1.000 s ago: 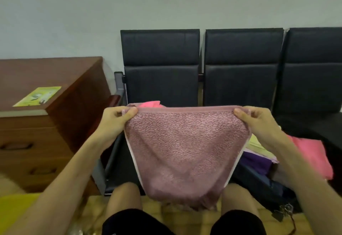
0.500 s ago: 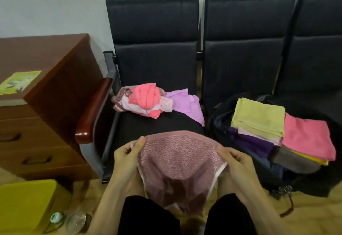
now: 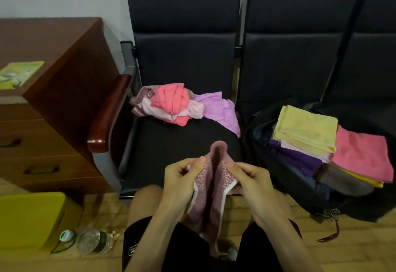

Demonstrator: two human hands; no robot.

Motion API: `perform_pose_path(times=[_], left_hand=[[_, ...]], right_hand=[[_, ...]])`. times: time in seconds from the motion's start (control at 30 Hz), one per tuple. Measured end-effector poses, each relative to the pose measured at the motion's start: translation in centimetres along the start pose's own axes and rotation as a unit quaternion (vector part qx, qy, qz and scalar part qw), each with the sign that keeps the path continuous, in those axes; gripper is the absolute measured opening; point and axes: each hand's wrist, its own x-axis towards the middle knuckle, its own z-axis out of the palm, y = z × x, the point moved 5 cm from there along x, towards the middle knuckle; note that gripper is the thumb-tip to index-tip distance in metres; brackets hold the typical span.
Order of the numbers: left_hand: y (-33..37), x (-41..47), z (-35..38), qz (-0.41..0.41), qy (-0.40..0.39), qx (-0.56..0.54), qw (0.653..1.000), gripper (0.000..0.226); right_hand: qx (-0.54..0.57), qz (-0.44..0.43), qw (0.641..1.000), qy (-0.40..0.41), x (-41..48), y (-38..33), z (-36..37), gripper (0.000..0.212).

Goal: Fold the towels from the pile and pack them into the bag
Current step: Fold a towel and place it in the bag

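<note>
The pink towel (image 3: 214, 188) hangs low in the middle, pinched by the left hand (image 3: 182, 184) and right hand (image 3: 250, 183), with the messy pile (image 3: 171, 102) on the black chair (image 3: 171, 143) behind, the bag (image 3: 353, 206) of folded towels (image 3: 306, 130) at right, and brown drawers (image 3: 53, 121) at left.

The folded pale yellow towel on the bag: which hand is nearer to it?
Right. The right hand is below-left of the folded pale yellow towel; the left hand is farther left, beyond the mauve terry towel.
</note>
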Motion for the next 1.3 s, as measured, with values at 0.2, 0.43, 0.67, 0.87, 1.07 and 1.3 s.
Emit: perform_pose_path(times=[0.2, 0.43, 0.67, 0.87, 1.07, 1.3], left_hand=[[0.7, -0.4, 1.3, 0.006, -0.036, 0.000, 0.999, 0.017], [1.1, -0.8, 1.7, 0.016, -0.066, 0.008, 0.998, 0.016], [1.4, -0.8, 1.7, 0.099, -0.128, 0.122, 0.979, 0.029], [2.3, 0.0, 1.9, 0.180, -0.078, 0.199, 0.960, 0.014], [4.9, 2.4, 2.2, 0.146, -0.151, 0.165, 0.964, 0.023], [11.0, 3.0, 3.0, 0.187, -0.253, 0.171, 0.934, 0.026]], right_hand=[[-0.029, -0.019, 0.999, -0.016, -0.4, -0.4, 1.4, 0.020], [-0.030, -0.014, 0.999, -0.010, -0.3, -0.4, 1.4, 0.019], [0.032, 0.030, 0.998, -0.036, 0.0, -1.6, 1.5, 0.038], [0.029, 0.025, 0.999, -0.023, 0.3, -2.7, 0.2, 0.031], [-0.006, -0.006, 0.996, 0.088, 2.6, -1.6, -4.5, 0.026], [0.003, 0.014, 0.990, -0.143, 4.6, -3.8, -2.4, 0.069]])
